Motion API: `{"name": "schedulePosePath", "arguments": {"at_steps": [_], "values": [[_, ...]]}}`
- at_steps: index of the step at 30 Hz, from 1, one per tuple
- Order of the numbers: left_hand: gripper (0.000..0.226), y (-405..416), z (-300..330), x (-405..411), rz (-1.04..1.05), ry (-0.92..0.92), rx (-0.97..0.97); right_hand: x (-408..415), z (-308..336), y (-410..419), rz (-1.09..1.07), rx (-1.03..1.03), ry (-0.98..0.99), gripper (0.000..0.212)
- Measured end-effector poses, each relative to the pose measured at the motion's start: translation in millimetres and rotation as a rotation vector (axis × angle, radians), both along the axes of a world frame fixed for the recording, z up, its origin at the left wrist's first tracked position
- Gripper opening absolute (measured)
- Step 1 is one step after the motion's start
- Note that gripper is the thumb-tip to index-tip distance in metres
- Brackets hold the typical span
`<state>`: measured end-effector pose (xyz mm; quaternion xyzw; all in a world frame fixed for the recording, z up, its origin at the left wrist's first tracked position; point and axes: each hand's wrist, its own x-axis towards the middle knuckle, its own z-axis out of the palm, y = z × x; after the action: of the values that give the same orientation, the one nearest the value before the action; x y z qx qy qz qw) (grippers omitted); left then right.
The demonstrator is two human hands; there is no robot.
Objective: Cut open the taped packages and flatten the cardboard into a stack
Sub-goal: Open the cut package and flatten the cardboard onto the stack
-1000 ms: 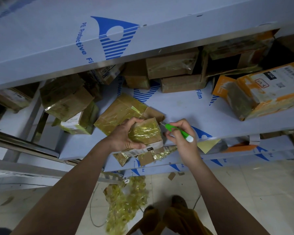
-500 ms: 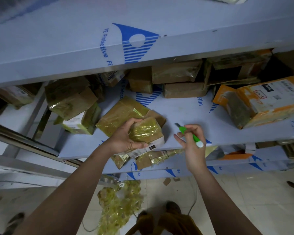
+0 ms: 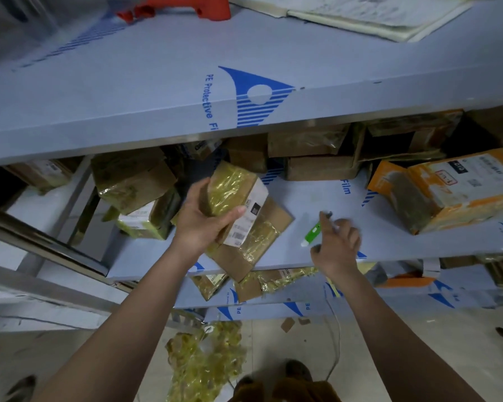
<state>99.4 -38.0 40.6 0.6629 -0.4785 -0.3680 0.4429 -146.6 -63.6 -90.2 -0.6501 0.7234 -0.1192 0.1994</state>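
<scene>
My left hand [image 3: 204, 224] grips a small cardboard package [image 3: 235, 195] wrapped in yellowish tape with a white label, raised above the middle shelf [image 3: 317, 198]. Under it lies a flatter taped brown box [image 3: 256, 242] at the shelf's front edge. My right hand [image 3: 337, 245] is blurred over the shelf. A green utility cutter [image 3: 312, 233] with a white end lies against its fingertips, blade end up. The blur hides whether the fingers still pinch it.
More taped boxes crowd the shelf's left side [image 3: 134, 181] and back [image 3: 308, 143], and an orange-and-white parcel [image 3: 447, 190] sits at the right. A heap of stripped tape [image 3: 206, 358] lies on the floor. An orange tool [image 3: 183, 5] and papers [image 3: 384, 15] rest on the top shelf.
My left hand lifted the small package up and turned its label outward. The cutter swung round so its white end points down-left, and my right hand's fingers loosened around it. The view tilted upward.
</scene>
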Motion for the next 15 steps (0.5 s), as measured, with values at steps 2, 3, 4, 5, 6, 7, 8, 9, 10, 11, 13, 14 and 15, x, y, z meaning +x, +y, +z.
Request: {"name": "schedulePosePath", "arguments": {"at_steps": [2, 3, 4, 5, 6, 7, 8, 9, 10, 11, 13, 14, 15], "values": [[0.074, -1.3, -12.6, 5.8, 0.013, -0.111, -0.004, 14.8, 20.3, 4.5, 0.021, -0.215, -0.163, 0.068], [0.071, -0.9, -18.7, 7.4, -0.017, -0.162, 0.043, 24.6, 30.5, 7.0, 0.047, -0.274, -0.316, 0.062], [0.073, 0.7, -25.5, 7.9, -0.068, -0.203, 0.105, 36.1, 41.1, 9.9, 0.08, -0.255, -0.493, 0.059], [0.075, 2.4, -34.4, 8.7, -0.117, -0.242, 0.165, 48.3, 49.1, 12.9, 0.117, -0.178, -0.644, 0.059], [0.07, 4.9, -39.5, 7.6, -0.151, -0.277, 0.19, 59.7, 53.2, 15.2, 0.153, -0.079, -0.753, 0.061], [0.06, 6.6, -43.9, 7.5, -0.161, -0.307, 0.187, 69.5, 53.7, 16.8, 0.18, 0.001, -0.813, 0.064], [0.054, 8.1, -45.8, 7.3, -0.164, -0.317, 0.165, 78.2, 50.8, 17.6, 0.192, 0.037, -0.82, 0.069], [0.05, 9.1, -46.0, 7.3, -0.162, -0.319, 0.148, 85.2, 45.5, 18.5, 0.185, 0.043, -0.821, 0.075], [0.046, 10.5, -45.7, 7.1, -0.165, -0.316, 0.141, 91.3, 42.7, 19.8, 0.161, 0.046, -0.842, 0.079], [0.04, 12.0, -45.0, 7.3, -0.161, -0.305, 0.139, 96.1, 41.3, 20.8, 0.125, 0.049, -0.877, 0.082], [0.033, 15.4, -44.3, 7.2, -0.138, -0.298, 0.12, 103.5, 41.5, 21.6, 0.053, 0.027, -0.918, 0.082], [0.031, 17.0, -44.9, 7.2, -0.125, -0.321, 0.113, 106.4, 42.8, 22.1, 0.022, 0.015, -0.916, 0.08], [0.029, 18.3, -45.1, 6.8, -0.112, -0.351, 0.108, 109.0, 42.9, 22.3, -0.003, 0.009, -0.907, 0.077]]}}
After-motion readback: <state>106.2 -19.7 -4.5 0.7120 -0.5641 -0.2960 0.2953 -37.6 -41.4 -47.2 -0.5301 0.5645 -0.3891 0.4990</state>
